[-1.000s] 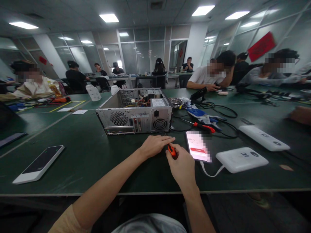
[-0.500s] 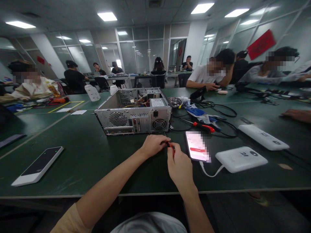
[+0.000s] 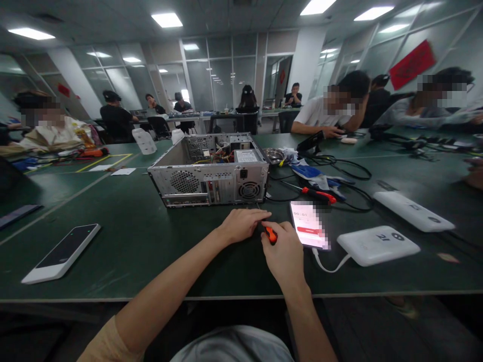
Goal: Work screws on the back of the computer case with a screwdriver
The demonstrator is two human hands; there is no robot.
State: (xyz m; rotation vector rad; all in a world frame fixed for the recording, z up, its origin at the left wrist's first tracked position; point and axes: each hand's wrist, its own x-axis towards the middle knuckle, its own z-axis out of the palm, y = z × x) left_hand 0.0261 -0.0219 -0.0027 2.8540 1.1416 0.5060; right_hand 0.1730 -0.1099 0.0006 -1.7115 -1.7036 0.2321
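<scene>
At the left of the frame, a white device [image 3: 60, 254] with a dark screen lies on the green table [image 3: 113, 241], well apart from both hands; perhaps it is there so that the arms have room. In the centre is the metal case [image 3: 211, 173], without cover on its upper side, and this seems useful for reaching the inside. Just below it in the frame, the left hand [image 3: 241, 224] is low over the table, palm down, pointing to the right; I cannot tell if its fingertips grip something, but it seems to guide the front end of the tool [image 3: 270, 235]. This tool is right of centre, in the right hand [image 3: 284, 249], which is clamped around the handle, probably for firm control. The two hands are close together. The handle looks bright orange with a dark part; the fingers cover much of it, and the tip is not clear. At the right, the lit phone [image 3: 309, 226] is joined by a white cable [image 3: 332, 272] to a power bank [image 3: 378, 246], probably for charging.
</scene>
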